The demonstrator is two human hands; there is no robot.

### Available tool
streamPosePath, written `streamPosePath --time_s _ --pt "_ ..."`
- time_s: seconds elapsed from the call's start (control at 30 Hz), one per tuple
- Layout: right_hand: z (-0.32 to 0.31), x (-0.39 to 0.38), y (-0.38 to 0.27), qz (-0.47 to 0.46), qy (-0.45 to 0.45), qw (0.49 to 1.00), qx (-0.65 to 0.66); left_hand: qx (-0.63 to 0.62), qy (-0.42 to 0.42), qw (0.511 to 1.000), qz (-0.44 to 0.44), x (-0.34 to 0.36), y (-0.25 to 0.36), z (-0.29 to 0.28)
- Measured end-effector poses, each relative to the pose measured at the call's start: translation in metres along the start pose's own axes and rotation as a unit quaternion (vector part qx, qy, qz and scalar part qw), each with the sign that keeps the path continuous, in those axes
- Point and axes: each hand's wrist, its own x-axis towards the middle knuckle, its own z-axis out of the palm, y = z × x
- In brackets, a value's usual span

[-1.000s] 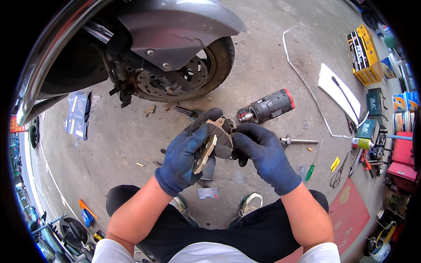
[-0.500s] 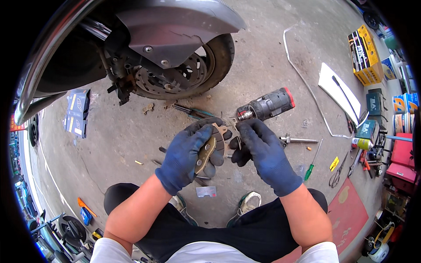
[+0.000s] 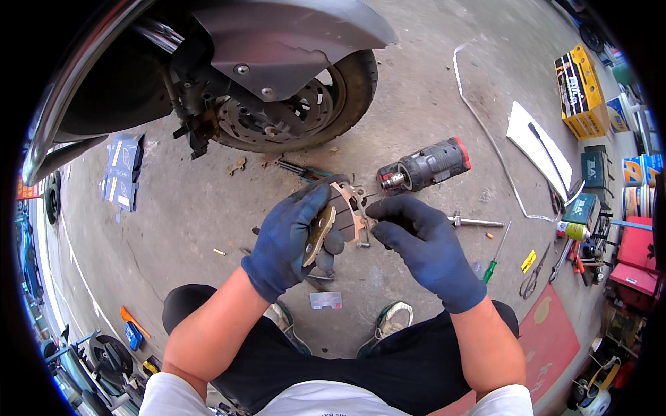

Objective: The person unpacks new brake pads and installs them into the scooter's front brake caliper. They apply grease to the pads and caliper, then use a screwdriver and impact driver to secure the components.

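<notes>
- We find the left hand (image 3: 291, 239), in a blue glove, clenched around a pair of brake pads (image 3: 340, 216), held above the concrete floor (image 3: 194, 208) in front of the knees.
- The right hand (image 3: 423, 243), also gloved, has its fingertips pinched on the pads' right edge; whether it holds a small clip there, we cannot tell.
- The nearer pad stands on edge, its brass-coloured backing facing left; its long axis runs from lower left to upper right, pointing toward the power tool (image 3: 424, 165) lying on the floor.
- The pads hang well apart from the wheel (image 3: 326, 104) and its brake disc (image 3: 277, 125).
- Risk, in our judgement: both pads sit in one grip, so a slackened thumb could let one slip to the floor and pick up grit.
- Further risk: soiled gloves touching the friction face could foul it.
- Any small part at the pinch could drop and be lost among the loose screwdriver (image 3: 494, 255) and bits below.
</notes>
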Motion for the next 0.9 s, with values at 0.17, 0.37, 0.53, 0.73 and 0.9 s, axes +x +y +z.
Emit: streamPosePath --time_s 0.17,0.37,0.53,0.73,0.9 --pt "0.005 0.002 0.002 -0.011 -0.018 0.999 -0.039 -0.151 -0.007 0.986 -0.065 -0.003 0.017 0.009" --pt "0.013 0.003 0.006 0.017 -0.030 0.998 0.060 -0.253 -0.021 0.966 -0.044 0.000 0.006 0.010" --pt "0.009 0.003 0.002 0.017 -0.033 0.990 0.134 -0.297 -0.033 0.953 -0.046 -0.003 0.011 0.011" --pt "-0.001 0.000 0.000 0.019 -0.041 0.982 0.181 -0.379 -0.222 0.897 -0.038 -0.003 0.006 -0.004" --pt "0.002 0.000 -0.006 0.024 -0.050 0.978 0.200 -0.308 -0.148 0.940 -0.019 -0.009 0.007 0.004"
